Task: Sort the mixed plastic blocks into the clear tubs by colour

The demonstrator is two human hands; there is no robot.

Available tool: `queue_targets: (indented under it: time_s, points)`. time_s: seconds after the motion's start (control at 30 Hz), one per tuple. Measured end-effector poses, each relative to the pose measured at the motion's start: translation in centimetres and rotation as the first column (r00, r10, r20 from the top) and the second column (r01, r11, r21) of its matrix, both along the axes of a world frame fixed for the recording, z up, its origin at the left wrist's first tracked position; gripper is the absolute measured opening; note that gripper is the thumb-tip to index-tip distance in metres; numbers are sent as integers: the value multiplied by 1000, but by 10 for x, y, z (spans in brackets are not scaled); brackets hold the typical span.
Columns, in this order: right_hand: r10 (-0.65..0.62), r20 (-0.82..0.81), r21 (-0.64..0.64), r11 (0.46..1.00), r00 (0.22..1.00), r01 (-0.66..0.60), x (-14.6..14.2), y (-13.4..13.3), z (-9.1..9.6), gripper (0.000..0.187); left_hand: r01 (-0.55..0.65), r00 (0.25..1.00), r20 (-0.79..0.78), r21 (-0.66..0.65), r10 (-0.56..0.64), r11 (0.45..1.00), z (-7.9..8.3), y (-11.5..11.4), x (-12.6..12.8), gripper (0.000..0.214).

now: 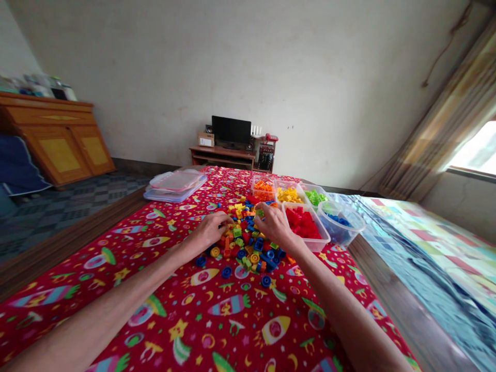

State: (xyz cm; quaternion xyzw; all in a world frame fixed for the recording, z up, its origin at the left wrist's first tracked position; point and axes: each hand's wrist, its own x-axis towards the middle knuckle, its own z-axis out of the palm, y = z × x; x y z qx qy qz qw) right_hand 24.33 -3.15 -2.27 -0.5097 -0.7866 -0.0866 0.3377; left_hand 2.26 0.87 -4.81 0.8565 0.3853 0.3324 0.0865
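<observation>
A mixed pile of plastic building blocks (pixel 236 238) in red, yellow, blue, green and orange lies on the red patterned cloth (pixel 170 294). At the pile's left edge is my left hand (pixel 212 228), its fingers curled down among the blocks; whatever they hold is hidden. My right hand (pixel 274 223) reaches over the right side of the pile with fingers bent together. A green piece (pixel 260 212) shows by its fingertips, but I cannot tell whether it is gripped. Just right of that hand stands a clear tub of red blocks (pixel 304 223).
Clear containers hold orange blocks (pixel 264 190), yellow blocks (pixel 289 195), green blocks (pixel 315 197) and blue blocks (pixel 338 220). Stacked plastic lids (pixel 176 185) lie at the far left. A bed (pixel 426 237) adjoins the table's right edge. Loose blue wheels (pixel 265 281) lie nearer me.
</observation>
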Motion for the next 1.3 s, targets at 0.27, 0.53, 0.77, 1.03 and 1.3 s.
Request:
queue_targets:
  time_s: [0.27,0.53,0.77,1.03,1.3]
  points:
    - [33,-19,35,999,999,-33,0,-2,-1,24,111,992,-52,-57,-114,992,1,-9,11,33]
    - [21,23,-28,999,1000,-21,-1,-1,-1,26,177,982,-49,-67,-180,982,-7,-3,8,31]
    - [10,-11,-45,999,1000,-10,0,-5,8,25,74,997,-31,-53,-76,996,-9,4,4,21]
    - [-7,-19,-84,996,1000,5,3,-5,10,30,-5,993,118,-155,23,988,7,-1,4,28]
    - [-12,-39,-204,979,999,4,-1,-5,13,35,94,922,379,-423,82,901,9,3,7,56]
